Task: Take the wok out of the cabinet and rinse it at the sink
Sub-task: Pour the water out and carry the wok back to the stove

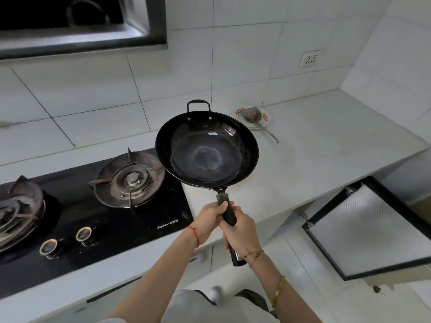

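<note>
A black wok (206, 149) with a small loop handle at its far rim is held up above the white counter, between the stove and the corner. Both hands are on its long black handle. My left hand (211, 220) grips the handle close to the bowl, and my right hand (242, 231) grips it just behind, nearer the handle's end. The wok's inside faces me and holds nothing. The cabinet door (370, 231) under the counter at the right hangs open. No sink is in view.
A black two-burner gas stove (130, 183) with two knobs fills the left of the counter, under a range hood (81, 24). A white plate with a metal spatula (255, 117) sits near the back wall. A wall socket (310, 59) is above it. The white counter (326, 141) stretches right.
</note>
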{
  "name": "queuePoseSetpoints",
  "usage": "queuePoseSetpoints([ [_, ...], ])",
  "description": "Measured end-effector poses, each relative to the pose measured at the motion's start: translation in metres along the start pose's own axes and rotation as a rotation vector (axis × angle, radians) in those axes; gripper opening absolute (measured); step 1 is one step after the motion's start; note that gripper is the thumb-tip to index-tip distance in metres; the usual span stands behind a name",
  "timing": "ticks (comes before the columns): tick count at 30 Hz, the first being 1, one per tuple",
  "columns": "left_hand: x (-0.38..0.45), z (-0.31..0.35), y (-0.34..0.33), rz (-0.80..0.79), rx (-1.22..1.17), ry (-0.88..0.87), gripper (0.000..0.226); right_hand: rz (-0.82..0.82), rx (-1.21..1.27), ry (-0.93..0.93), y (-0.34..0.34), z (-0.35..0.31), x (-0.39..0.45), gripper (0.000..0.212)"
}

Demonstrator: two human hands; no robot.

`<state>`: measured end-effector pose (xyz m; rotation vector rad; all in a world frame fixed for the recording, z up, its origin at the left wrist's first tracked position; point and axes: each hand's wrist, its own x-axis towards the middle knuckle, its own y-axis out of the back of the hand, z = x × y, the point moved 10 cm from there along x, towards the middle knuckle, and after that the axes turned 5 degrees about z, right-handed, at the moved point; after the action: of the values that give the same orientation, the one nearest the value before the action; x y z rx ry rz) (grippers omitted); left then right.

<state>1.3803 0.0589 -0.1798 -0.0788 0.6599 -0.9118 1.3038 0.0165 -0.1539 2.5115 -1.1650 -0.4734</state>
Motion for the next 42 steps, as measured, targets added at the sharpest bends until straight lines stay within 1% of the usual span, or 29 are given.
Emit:
queuePoseSetpoints([
  [4,0.032,0.011,-0.011,0.046,-0.034,-0.003,0.037,-0.054,0.034,-0.032,0.008,0.006,0.037,0.014],
  [13,0.087,0.015,-0.046,0.169,-0.143,-0.050,0.035,-0.197,0.031,0.000,0.042,0.021,0.104,0.005],
  [20,0.110,0.006,-0.060,0.256,-0.172,-0.062,0.035,-0.262,0.023,0.023,0.054,0.035,0.126,0.010],
  [27,0.111,-0.002,-0.060,0.281,-0.167,-0.053,0.034,-0.276,0.054,-0.014,0.050,0.047,0.126,0.009],
  [32,0.109,-0.011,-0.059,0.281,-0.148,-0.027,0.032,-0.265,0.051,-0.027,0.047,0.055,0.120,0.013],
  [42,0.115,-0.027,-0.052,0.253,-0.171,0.001,0.031,-0.233,0.055,-0.044,0.043,0.065,0.114,0.008],
])
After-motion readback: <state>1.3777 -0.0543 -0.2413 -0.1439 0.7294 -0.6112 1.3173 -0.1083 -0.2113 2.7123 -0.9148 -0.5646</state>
